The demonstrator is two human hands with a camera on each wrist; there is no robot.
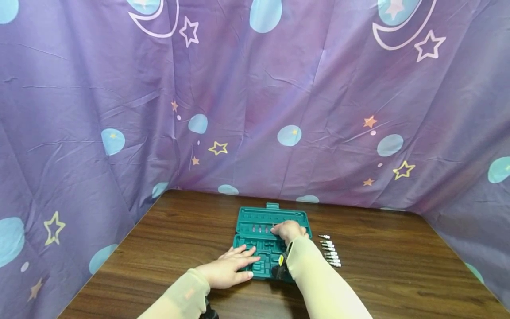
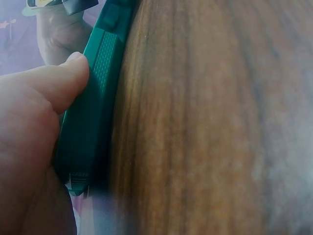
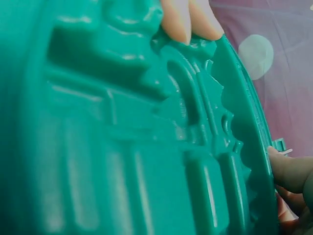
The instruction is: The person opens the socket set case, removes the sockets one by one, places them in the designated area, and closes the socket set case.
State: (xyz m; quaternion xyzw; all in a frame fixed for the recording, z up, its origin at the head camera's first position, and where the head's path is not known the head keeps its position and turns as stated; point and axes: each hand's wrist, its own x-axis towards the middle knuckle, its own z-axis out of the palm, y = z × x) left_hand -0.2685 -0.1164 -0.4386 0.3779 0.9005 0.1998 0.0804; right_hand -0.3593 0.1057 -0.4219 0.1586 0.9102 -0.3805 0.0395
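A teal plastic tool case [image 1: 259, 219] lies open on the wooden table [image 1: 179, 230], its moulded slots facing up. My left hand [image 1: 233, 266] rests flat with straight fingers on the case's front left part. In the left wrist view the thumb [image 2: 54, 83] lies against the case's edge [image 2: 93, 112]. My right hand [image 1: 287, 231] sits over the case's upper middle, fingers bent down onto it. The right wrist view shows fingertips [image 3: 188, 22] touching the moulded tray [image 3: 122, 147] and the thumb [image 3: 291, 171] at its rim. Whether it pinches anything is hidden.
A row of several small metal bits [image 1: 330, 252] lies on the table just right of the case. A purple curtain with stars and moons [image 1: 255, 110] closes off the back and both sides. A dark wrist camera [image 1: 280, 268] sits on my right forearm.
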